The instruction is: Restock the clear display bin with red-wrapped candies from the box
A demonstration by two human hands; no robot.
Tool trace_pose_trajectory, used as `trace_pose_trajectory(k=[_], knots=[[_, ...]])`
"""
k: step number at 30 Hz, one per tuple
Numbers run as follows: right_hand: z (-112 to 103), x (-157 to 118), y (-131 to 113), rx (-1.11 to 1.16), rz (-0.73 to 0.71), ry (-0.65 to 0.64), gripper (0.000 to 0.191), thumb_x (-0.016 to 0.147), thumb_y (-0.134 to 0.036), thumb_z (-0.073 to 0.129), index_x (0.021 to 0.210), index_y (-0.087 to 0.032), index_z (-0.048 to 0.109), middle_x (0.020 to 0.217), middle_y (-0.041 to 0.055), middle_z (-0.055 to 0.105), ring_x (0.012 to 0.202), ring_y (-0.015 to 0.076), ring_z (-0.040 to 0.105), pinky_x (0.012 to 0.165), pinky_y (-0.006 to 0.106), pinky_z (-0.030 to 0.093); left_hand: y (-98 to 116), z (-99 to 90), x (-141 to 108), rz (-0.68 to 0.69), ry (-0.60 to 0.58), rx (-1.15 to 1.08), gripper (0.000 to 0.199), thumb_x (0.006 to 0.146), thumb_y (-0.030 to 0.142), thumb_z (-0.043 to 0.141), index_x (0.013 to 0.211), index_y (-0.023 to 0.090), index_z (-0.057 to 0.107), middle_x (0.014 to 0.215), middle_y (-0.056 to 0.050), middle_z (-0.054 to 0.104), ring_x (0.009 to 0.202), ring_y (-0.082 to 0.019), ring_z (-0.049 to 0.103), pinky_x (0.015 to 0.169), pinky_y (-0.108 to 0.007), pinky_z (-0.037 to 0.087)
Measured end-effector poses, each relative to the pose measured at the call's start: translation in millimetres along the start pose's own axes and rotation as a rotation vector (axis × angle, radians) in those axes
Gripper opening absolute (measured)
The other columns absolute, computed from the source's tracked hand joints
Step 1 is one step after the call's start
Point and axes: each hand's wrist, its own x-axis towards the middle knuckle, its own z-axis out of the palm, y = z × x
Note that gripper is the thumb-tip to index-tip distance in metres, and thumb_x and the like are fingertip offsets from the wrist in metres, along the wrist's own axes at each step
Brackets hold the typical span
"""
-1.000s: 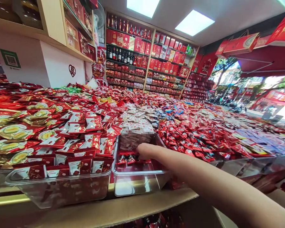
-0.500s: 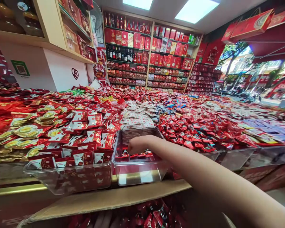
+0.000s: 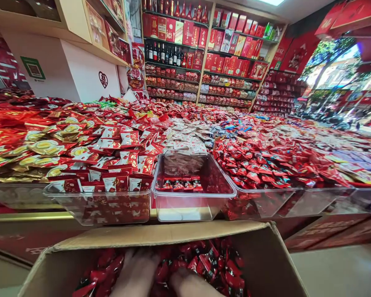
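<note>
Both of my hands are down in an open cardboard box [image 3: 160,233] filled with red-wrapped candies [image 3: 204,264]. My left hand [image 3: 139,268] reaches in among the candies left of the middle, its fingers blurred and partly sunk from sight. To its right, my right hand [image 3: 188,282] touches the candies too, and its fingertips are hidden. Beyond the box stands a clear plastic bin [image 3: 193,212] with a short row of red-and-black wrapped candies [image 3: 182,185] on its floor.
A clear bin of red-and-white packets [image 3: 111,181] adjoins on the left. On the right lies a heap of red candies [image 3: 253,165], with white packets [image 3: 185,138] behind. Shelves of bottles and red boxes [image 3: 173,33] line the back wall.
My right hand has left the clear bin and come down into the cardboard box. My left hand now shows in the box as well. The view has tipped downward.
</note>
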Motion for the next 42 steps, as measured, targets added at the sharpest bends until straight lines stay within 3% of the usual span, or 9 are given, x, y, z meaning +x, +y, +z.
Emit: trace_pose_trajectory(k=[4, 9, 15, 19, 25, 30, 35, 38, 42], knots=[[40.7, 27.1, 16.1, 0.02, 0.214, 0.076, 0.054, 0.05, -0.014, 0.06, 0.103, -0.016, 0.048, 0.097, 0.0122, 0.059, 0.085, 0.0272, 0.057, 0.068, 0.032, 0.042, -0.9, -12.7, -6.7, 0.009, 0.072, -0.124, 0.046, 0.059, 0.005, 0.042, 0.102, 0.013, 0.058, 0.108, -0.019, 0.06, 0.103, -0.037, 0.047, 0.084, -0.047, 0.029], [41.3, 9.7, 23.5, 0.12, 0.056, 0.113, 0.062, 0.051, -0.015, 0.058, 0.111, -0.017, 0.043, 0.101, 0.0109, 0.058, 0.084, 0.0238, 0.057, 0.067, 0.028, 0.041, 1.4, -38.8, -19.7, -0.029, 0.009, -0.634, 0.028, 0.069, 0.02, 0.047, 0.092, 0.012, 0.06, 0.091, -0.014, 0.065, 0.09, -0.031, 0.055, 0.082, -0.043, 0.036], [28.6, -4.8, 36.9, 0.198, -0.051, 0.188, 0.015, 0.06, -0.02, 0.058, 0.074, -0.019, 0.062, 0.081, 0.003, 0.063, 0.073, 0.0168, 0.056, 0.063, 0.023, 0.039, 14.0, -52.4, -36.3, -0.207, -0.208, -1.392, 0.033, 0.07, 0.029, 0.05, 0.101, 0.017, 0.047, 0.093, -0.006, 0.066, 0.083, -0.021, 0.061, 0.073, -0.034, 0.046], [8.8, -4.8, 40.7, 0.42, -0.115, 0.203, 0.014, 0.069, -0.028, 0.054, 0.069, -0.017, 0.063, 0.068, 0.001, 0.061, 0.065, 0.0125, 0.053, 0.061, 0.021, 0.038, 12.7, -56.2, -41.4, -0.381, -0.257, -1.655, 0.022, 0.072, 0.02, 0.051, 0.094, 0.016, 0.048, 0.087, -0.006, 0.067, 0.08, -0.022, 0.063, 0.067, -0.031, 0.046], [-29.1, -13.0, 20.6, 0.968, 0.064, 0.138, 0.031, 0.065, -0.045, 0.057, 0.066, -0.014, 0.055, 0.05, -0.0031, 0.051, 0.044, 0.0075, 0.044, 0.045, 0.019, 0.034, 1.1, -47.9, -38.3, -0.421, -0.19, -1.585, 0.021, 0.071, 0.025, 0.058, 0.089, 0.019, 0.05, 0.081, -0.002, 0.065, 0.071, -0.016, 0.06, 0.07, -0.033, 0.044], [-28.3, -14.0, 4.5, 1.213, -0.021, 0.127, 0.03, 0.061, -0.041, 0.064, 0.066, -0.011, 0.059, 0.056, -0.0007, 0.054, 0.047, 0.0069, 0.048, 0.05, 0.021, 0.038, 3.0, -23.5, -35.7, -0.132, -0.187, -1.571, 0.04, 0.065, 0.025, 0.065, 0.099, 0.02, 0.045, 0.092, -0.002, 0.064, 0.087, -0.018, 0.057, 0.082, -0.034, 0.039], [-22.9, -13.9, 4.6, 1.165, -0.002, 0.19, 0.03, 0.063, -0.04, 0.062, 0.069, -0.01, 0.061, 0.059, 0.0007, 0.056, 0.046, 0.0065, 0.046, 0.048, 0.02, 0.036, 7.2, -12.4, -35.1, -0.208, -0.094, -1.576, 0.018, 0.064, 0.02, 0.064, 0.076, 0.018, 0.052, 0.069, 0.003, 0.064, 0.068, -0.015, 0.058, 0.066, -0.027, 0.043], [-26.0, -14.2, 12.2, 1.133, 0.097, 0.282, 0.028, 0.065, -0.041, 0.059, 0.07, -0.013, 0.056, 0.056, -0.0024, 0.052, 0.042, 0.0066, 0.045, 0.042, 0.019, 0.032, 9.5, -16.8, -36.5, -0.27, -0.056, -1.639, 0.023, 0.068, 0.02, 0.059, 0.089, 0.019, 0.05, 0.081, 0.0, 0.065, 0.08, -0.02, 0.06, 0.076, -0.035, 0.043], [-26.3, -13.6, 25.4, 0.82, 0.113, 0.208, 0.022, 0.068, -0.036, 0.055, 0.073, -0.015, 0.057, 0.059, -0.0019, 0.052, 0.048, 0.0081, 0.045, 0.046, 0.02, 0.034, 13.4, -24.1, -38.3, -0.334, -0.018, -1.694, 0.033, 0.07, 0.02, 0.056, 0.101, 0.022, 0.045, 0.089, -0.001, 0.064, 0.083, -0.02, 0.06, 0.078, -0.036, 0.043]])
